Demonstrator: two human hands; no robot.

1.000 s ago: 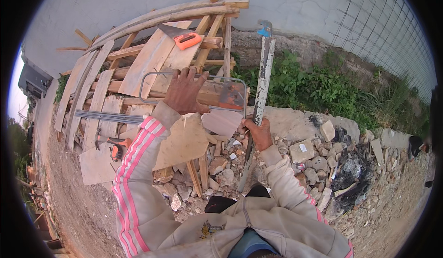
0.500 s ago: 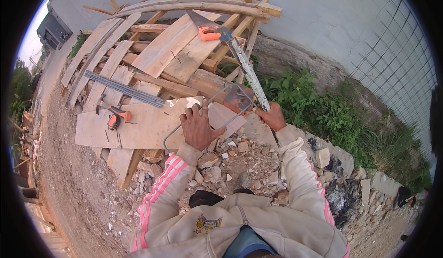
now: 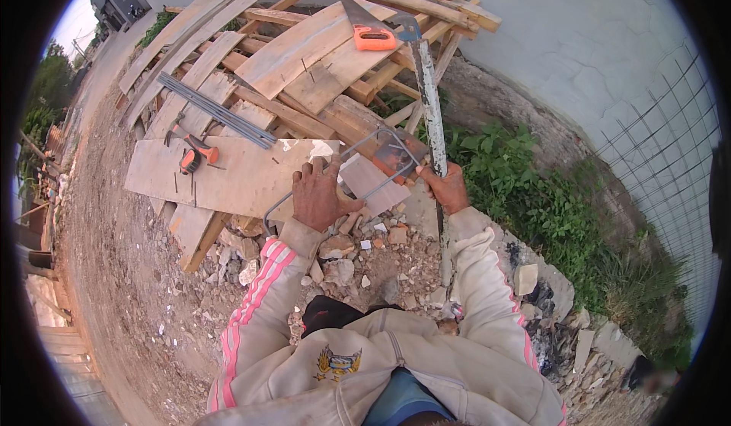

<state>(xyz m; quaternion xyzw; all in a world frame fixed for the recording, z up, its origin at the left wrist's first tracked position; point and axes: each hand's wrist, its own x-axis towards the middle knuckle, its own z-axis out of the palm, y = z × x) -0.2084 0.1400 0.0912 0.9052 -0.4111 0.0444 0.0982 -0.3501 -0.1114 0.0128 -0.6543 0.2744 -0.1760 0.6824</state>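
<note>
My right hand (image 3: pixel 445 188) grips the paint-flecked pole (image 3: pixel 431 106), pointing away from me, beside the slanting bent-rod frame's (image 3: pixel 359 143) far end; my left hand (image 3: pixel 320 197) covers its nearer part, hold unclear

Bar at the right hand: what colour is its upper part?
The bar is white with dark patches; best in the head view.

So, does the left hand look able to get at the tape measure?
Probably yes: nothing tall stands on the board between the left hand and the tape measure, though the hand would likely have to leave the bent rod first.
</note>
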